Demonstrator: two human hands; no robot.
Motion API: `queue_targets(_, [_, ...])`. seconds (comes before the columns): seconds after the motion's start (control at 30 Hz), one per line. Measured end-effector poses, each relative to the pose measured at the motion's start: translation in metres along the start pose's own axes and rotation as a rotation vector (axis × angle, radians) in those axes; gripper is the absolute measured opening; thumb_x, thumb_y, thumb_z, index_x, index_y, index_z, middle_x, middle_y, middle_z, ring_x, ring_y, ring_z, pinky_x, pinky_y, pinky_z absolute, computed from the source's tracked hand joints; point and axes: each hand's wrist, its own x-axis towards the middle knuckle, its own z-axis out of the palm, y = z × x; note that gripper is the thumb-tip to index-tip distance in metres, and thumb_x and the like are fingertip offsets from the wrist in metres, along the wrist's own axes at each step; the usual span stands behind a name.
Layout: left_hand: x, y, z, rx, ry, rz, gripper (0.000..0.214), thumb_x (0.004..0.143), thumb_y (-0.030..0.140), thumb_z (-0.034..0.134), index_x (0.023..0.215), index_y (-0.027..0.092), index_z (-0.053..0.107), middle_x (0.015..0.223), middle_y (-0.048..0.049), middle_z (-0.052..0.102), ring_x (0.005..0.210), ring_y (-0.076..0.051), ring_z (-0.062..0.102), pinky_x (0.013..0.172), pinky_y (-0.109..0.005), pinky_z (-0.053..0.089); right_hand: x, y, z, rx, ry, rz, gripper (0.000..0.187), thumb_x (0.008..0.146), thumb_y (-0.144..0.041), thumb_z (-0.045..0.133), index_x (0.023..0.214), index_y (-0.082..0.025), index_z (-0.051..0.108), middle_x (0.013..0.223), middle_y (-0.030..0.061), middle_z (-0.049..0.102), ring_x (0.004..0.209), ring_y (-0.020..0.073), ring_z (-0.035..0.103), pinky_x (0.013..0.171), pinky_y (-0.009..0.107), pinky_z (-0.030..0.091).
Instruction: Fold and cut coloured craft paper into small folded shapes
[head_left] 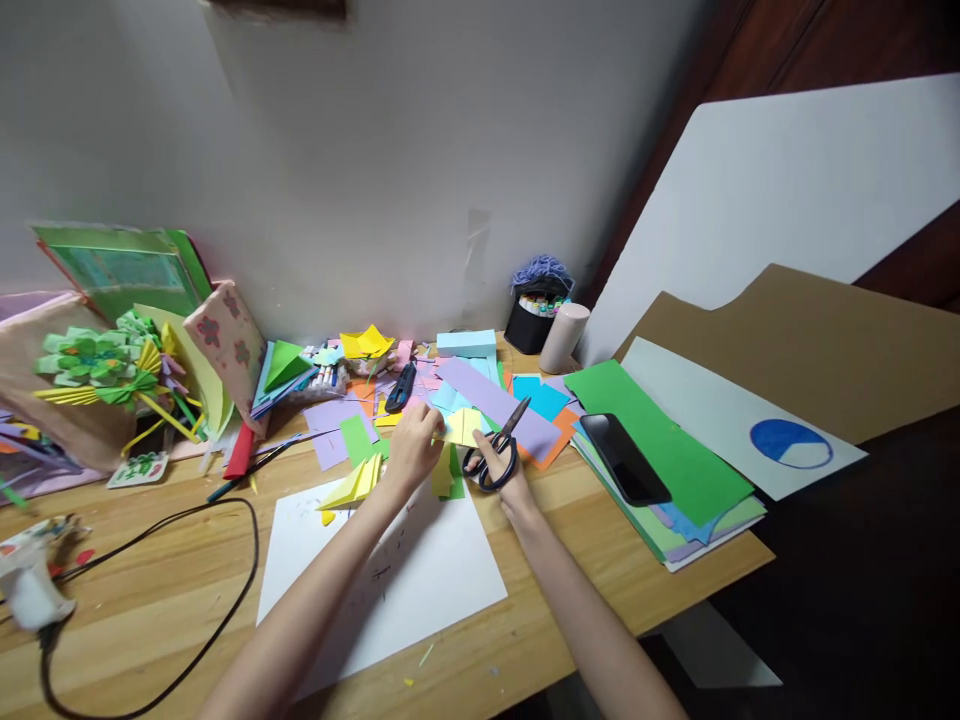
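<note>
My left hand [415, 447] is closed in a pinch at the left edge of a small creased piece of pale yellow paper [460, 424]. Black-handled scissors [512, 424] sit in my right hand [504, 478], their blades pointing up and away to the right. The right thumb and fingertips reach the near right side of the yellow paper, apart from the blades. Below the hands lies a white sheet [442, 570] with small dark marks. Folded yellow paper [356, 485] rests on its far left part, beside my left forearm.
Coloured paper scraps and a dark utility knife [401, 388] lie beyond the hands. At right, a black phone [626, 458] rests on stacked green paper [675, 440]. A black cable [255, 540] loops at left. A marker holder [529, 325] stands by the wall.
</note>
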Motion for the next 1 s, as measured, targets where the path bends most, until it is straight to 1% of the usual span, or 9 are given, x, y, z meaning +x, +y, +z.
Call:
queue_targets(0.2, [-0.022,-0.014,0.001,-0.059,-0.019,-0.100,0.039,0.064,0.008,0.048,0.101,0.016,0.046,0.102,-0.0111,0.048,0.099,-0.026,0.045,0.081,-0.037,0.039,-0.003,0.003,0.004,-0.079,0.058,-0.043,0.039,0.056,-0.041,0.072,0.069,-0.020,0.042,0.044,-0.0067,0.051,0.038,0.0112,0.051,0.040,0.023,0.041])
queue_targets(0.33, [-0.023,-0.023,-0.005,-0.340,-0.147,-0.195,0.059,0.059,0.008,0.047,0.118,0.013,0.039,0.118,-0.0141,0.044,0.115,-0.026,0.038,0.094,-0.040,0.033,0.004,0.003,-0.005,-0.186,0.105,-0.127,0.033,0.061,-0.039,0.068,0.071,-0.020,0.043,0.044,-0.0061,0.052,0.039,0.0123,0.051,0.038,0.023,0.040])
queue_targets(0.4, [-0.023,-0.021,-0.014,-0.564,-0.179,-0.246,0.055,0.064,0.009,0.041,0.119,0.016,0.041,0.122,-0.0118,0.045,0.117,-0.022,0.039,0.097,-0.038,0.032,0.007,0.003,-0.008,-0.210,0.077,-0.155,0.030,0.063,-0.038,0.065,0.071,-0.020,0.043,0.042,-0.0064,0.052,0.038,0.0126,0.051,0.040,0.024,0.041])
queue_targets(0.5, [-0.024,-0.014,-0.028,-0.929,-0.320,-0.383,0.035,0.076,0.022,0.033,0.105,0.015,0.052,0.111,-0.0116,0.057,0.099,-0.019,0.055,0.086,-0.035,0.041,0.005,0.001,-0.007,-0.225,-0.019,-0.127,0.029,0.063,-0.035,0.064,0.071,-0.021,0.041,0.040,-0.0076,0.050,0.037,0.0124,0.050,0.041,0.024,0.041])
queue_targets(0.6, [-0.024,-0.006,-0.037,-1.062,-0.492,-0.475,0.033,0.078,0.037,0.039,0.089,0.011,0.057,0.086,-0.0114,0.066,0.074,-0.017,0.063,0.071,-0.030,0.046,-0.002,-0.001,-0.003,-0.278,-0.120,-0.097,0.027,0.063,-0.034,0.062,0.073,-0.021,0.041,0.041,-0.0085,0.047,0.036,0.0118,0.049,0.038,0.023,0.038])
queue_targets(0.73, [-0.026,-0.006,-0.042,-1.167,-0.494,-0.589,0.043,0.079,0.048,0.034,0.082,0.012,0.057,0.075,-0.0108,0.068,0.067,-0.017,0.064,0.065,-0.029,0.047,-0.011,-0.006,-0.001,-0.372,-0.241,-0.158,0.024,0.066,-0.034,0.061,0.075,-0.020,0.044,0.052,-0.0074,0.047,0.039,0.0092,0.046,0.040,0.022,0.038])
queue_targets(0.83, [-0.029,-0.008,-0.042,-1.132,-0.543,-0.588,0.048,0.075,0.056,0.040,0.077,0.011,0.058,0.074,-0.0125,0.068,0.065,-0.019,0.064,0.060,-0.028,0.047,-0.016,-0.009,-0.001,-0.409,-0.286,-0.205,0.022,0.068,-0.033,0.061,0.074,-0.020,0.045,0.056,-0.0068,0.046,0.045,0.0082,0.046,0.044,0.020,0.039])
queue_targets(0.93, [-0.032,-0.008,-0.039,-1.005,-0.631,-0.519,0.038,0.064,0.049,0.059,0.071,0.012,0.056,0.068,-0.0106,0.068,0.060,-0.018,0.063,0.050,-0.024,0.042,-0.016,-0.007,0.000,-0.372,-0.307,-0.192,0.024,0.070,-0.038,0.060,0.075,-0.020,0.045,0.055,-0.0073,0.044,0.045,0.0074,0.045,0.044,0.019,0.038])
queue_targets(1.0, [-0.033,-0.007,-0.038,-0.975,-0.607,-0.521,0.033,0.064,0.045,0.061,0.067,0.013,0.054,0.064,-0.0084,0.067,0.056,-0.016,0.061,0.046,-0.021,0.037,-0.014,-0.003,0.001,-0.282,-0.299,-0.120,0.029,0.072,-0.045,0.058,0.077,-0.020,0.044,0.053,-0.0077,0.044,0.041,0.0069,0.044,0.041,0.018,0.037])
